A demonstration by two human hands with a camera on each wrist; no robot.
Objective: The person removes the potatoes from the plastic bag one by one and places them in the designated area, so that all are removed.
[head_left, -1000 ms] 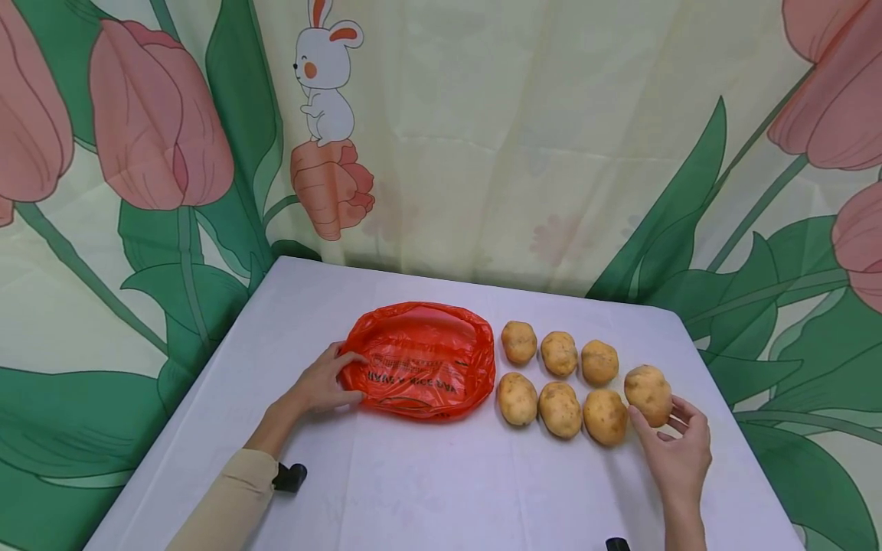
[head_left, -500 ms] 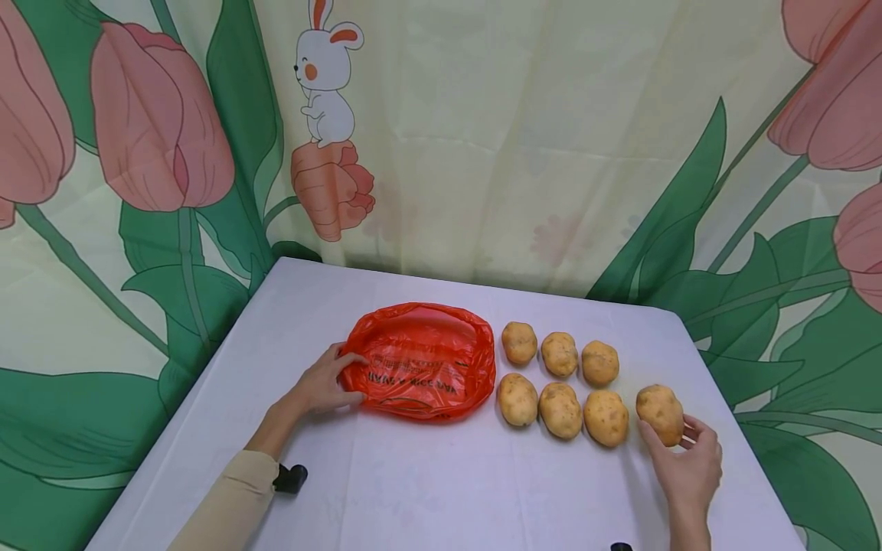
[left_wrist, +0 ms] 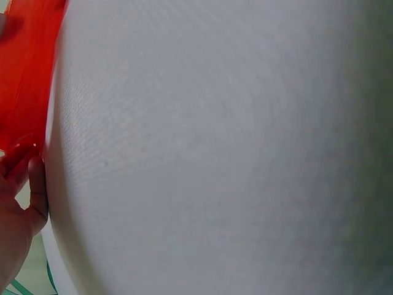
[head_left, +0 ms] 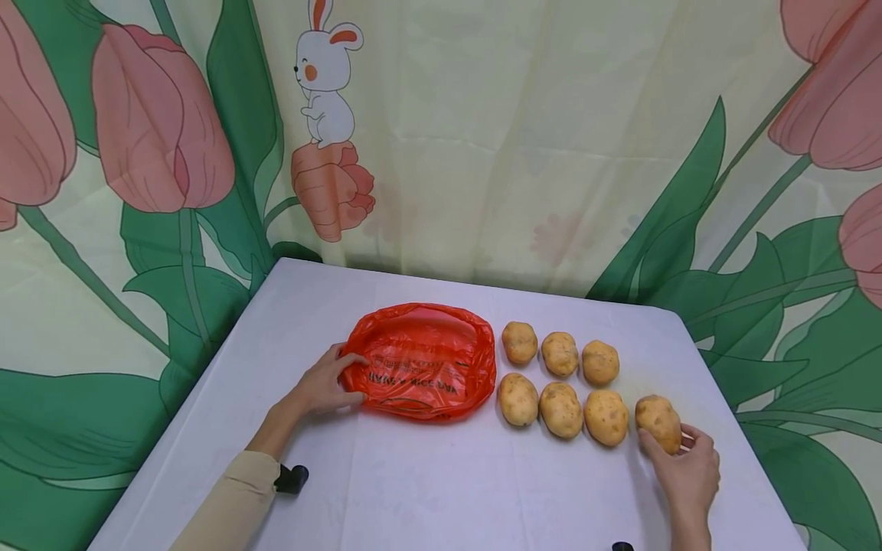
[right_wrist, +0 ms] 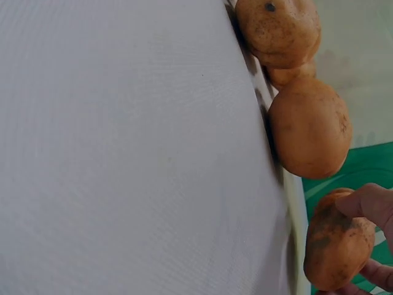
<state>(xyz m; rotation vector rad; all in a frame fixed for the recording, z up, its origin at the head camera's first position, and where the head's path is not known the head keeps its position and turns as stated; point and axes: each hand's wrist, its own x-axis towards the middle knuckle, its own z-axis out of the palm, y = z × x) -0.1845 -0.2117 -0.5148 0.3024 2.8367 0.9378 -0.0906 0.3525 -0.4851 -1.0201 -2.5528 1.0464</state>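
Observation:
A red plastic bag (head_left: 420,360) with dark print lies spread with its mouth up, left of the potatoes. My left hand (head_left: 331,383) grips its left rim, fingertips reaching over the edge; in the left wrist view the thumb (left_wrist: 38,190) meets the red film. My right hand (head_left: 689,467) holds a potato (head_left: 658,423) low by the table, just past the right end of the front row. The right wrist view has the thumb on this potato's (right_wrist: 338,246) dark-smudged side and fingers below it. Its neighbour (head_left: 606,418) stands a small gap away.
Three potatoes form a back row, the middle one (head_left: 560,353) among them. Three more sit in front, including a left one (head_left: 517,399) close to the bag. All lie on a white-covered table (head_left: 427,490). Behind hangs a curtain (head_left: 482,191) printed with tulips and a rabbit.
My right hand has lowered the potato towards the table, moving it nearer to me and slightly right. The left hand and the bag have stayed where they were.

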